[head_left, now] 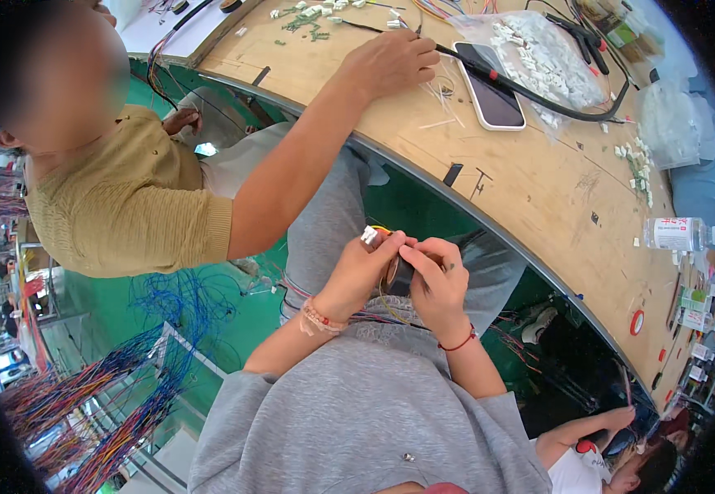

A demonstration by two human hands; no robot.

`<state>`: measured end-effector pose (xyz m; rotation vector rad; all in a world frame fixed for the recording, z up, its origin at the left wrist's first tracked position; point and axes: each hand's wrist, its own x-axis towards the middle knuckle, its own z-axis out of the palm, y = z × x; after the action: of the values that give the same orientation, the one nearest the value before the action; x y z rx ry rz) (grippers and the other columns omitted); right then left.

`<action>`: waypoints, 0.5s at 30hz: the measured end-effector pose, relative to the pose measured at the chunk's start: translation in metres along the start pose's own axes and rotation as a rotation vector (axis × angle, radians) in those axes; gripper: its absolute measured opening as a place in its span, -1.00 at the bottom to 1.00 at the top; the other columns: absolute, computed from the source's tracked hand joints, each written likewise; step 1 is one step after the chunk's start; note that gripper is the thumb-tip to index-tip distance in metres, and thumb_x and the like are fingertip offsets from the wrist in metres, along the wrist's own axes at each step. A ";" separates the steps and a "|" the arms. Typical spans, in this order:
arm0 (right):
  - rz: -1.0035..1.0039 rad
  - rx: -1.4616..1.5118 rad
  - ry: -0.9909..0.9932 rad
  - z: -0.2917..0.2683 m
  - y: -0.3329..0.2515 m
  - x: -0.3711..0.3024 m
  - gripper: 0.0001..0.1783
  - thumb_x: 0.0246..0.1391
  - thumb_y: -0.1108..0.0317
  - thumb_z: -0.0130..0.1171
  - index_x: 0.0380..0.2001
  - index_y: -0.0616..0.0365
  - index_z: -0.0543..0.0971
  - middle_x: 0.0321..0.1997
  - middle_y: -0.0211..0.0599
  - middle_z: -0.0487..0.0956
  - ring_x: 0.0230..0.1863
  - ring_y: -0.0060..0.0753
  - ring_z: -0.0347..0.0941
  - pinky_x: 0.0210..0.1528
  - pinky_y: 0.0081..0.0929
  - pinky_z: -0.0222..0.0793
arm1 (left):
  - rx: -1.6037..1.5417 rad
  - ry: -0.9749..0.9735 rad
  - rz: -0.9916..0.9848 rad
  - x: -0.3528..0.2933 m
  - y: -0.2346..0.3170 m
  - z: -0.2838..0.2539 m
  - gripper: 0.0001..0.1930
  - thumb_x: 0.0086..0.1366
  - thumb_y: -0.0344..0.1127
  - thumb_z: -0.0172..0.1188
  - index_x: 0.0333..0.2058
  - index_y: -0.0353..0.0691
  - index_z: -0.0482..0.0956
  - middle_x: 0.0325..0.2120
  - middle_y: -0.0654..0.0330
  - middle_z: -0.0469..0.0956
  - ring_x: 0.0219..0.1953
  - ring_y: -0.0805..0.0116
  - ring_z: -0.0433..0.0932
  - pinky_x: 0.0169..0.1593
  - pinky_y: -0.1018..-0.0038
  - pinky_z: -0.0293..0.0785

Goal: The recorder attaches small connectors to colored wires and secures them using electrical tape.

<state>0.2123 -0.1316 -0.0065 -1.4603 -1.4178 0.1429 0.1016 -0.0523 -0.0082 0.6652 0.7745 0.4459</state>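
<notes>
Over the lap: left hand [363, 262] and right hand [436, 280] pinched together on a small white connector [370, 235] with thin wires — at 6 o'clock from the phone [493, 86] on the tabletop [538, 189].
Risk: fingers crowd the connector — a slip could bend a wire or drop it to the floor.
Hidden: wire ends and connector pins sit behind fingers.
Neighbour: a co-worker's hand [390, 62] rests on the tabletop at 12 o'clock.

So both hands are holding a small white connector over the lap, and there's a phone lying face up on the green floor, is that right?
Not quite. The phone lies on the wooden workbench, not on the green floor. The head view shows this. The rest stands: the left hand and right hand hold a small white connector over the lap.
</notes>
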 end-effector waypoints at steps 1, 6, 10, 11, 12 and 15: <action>0.001 0.000 0.000 0.000 0.000 -0.001 -0.55 -0.36 0.84 0.01 -0.33 0.18 0.53 -0.29 -0.20 0.37 -0.44 -0.37 0.40 -0.47 -0.62 0.33 | -0.030 0.036 -0.029 0.000 -0.001 0.000 -0.83 0.20 -0.30 0.08 -0.34 -0.28 0.50 -0.51 0.35 0.48 -0.55 0.71 0.32 -0.55 0.74 0.17; -0.009 -0.076 0.032 -0.007 -0.002 -0.002 -0.57 -0.42 0.72 0.11 -0.34 0.13 0.54 -0.34 -0.27 0.43 -0.31 -0.30 0.41 -0.29 -0.54 0.39 | 0.068 0.012 -0.022 -0.002 0.005 0.003 -0.80 0.22 -0.29 0.05 -0.35 -0.33 0.51 -0.39 0.26 0.52 -0.38 0.63 0.44 -0.37 0.71 0.36; 0.317 0.260 0.190 -0.014 -0.018 -0.001 -0.74 -0.27 0.67 0.08 -0.40 0.20 0.52 -0.36 -0.26 0.44 -0.34 -0.42 0.41 -0.30 -0.51 0.41 | 0.319 -0.079 0.226 -0.003 0.007 -0.002 -0.87 0.17 -0.37 0.10 -0.36 -0.29 0.55 -0.39 0.24 0.54 -0.27 0.51 0.47 -0.22 0.60 0.40; 0.319 0.261 0.189 -0.017 -0.019 0.003 -0.74 -0.27 0.67 0.08 -0.40 0.20 0.52 -0.36 -0.26 0.44 -0.34 -0.42 0.41 -0.30 -0.51 0.41 | 0.319 -0.078 0.224 -0.002 0.008 -0.005 -0.87 0.17 -0.37 0.10 -0.36 -0.29 0.55 -0.39 0.24 0.54 -0.27 0.51 0.47 -0.22 0.60 0.40; 0.716 0.511 0.175 -0.022 -0.019 0.006 -0.81 -0.19 0.60 0.05 -0.40 0.22 0.52 -0.38 -0.25 0.44 -0.45 -0.45 0.40 -0.40 -0.51 0.41 | 0.449 -0.165 0.444 0.000 0.010 -0.008 -0.89 0.14 -0.43 0.09 -0.38 -0.30 0.56 -0.37 0.19 0.53 -0.19 0.39 0.45 -0.13 0.50 0.36; 1.164 0.863 0.080 -0.022 0.002 0.005 -0.83 -0.02 0.39 -0.04 -0.45 0.27 0.50 -0.51 -0.27 0.47 -0.73 -0.55 0.30 -0.68 -0.58 0.29 | 0.534 -0.300 0.718 0.005 0.014 -0.008 -0.91 0.07 -0.53 0.10 -0.44 -0.33 0.57 -0.34 0.11 0.52 -0.07 0.16 0.41 0.00 0.37 0.29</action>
<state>0.2299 -0.1398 0.0043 -1.3031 -0.1734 1.2277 0.0966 -0.0360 -0.0050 1.4906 0.3396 0.7752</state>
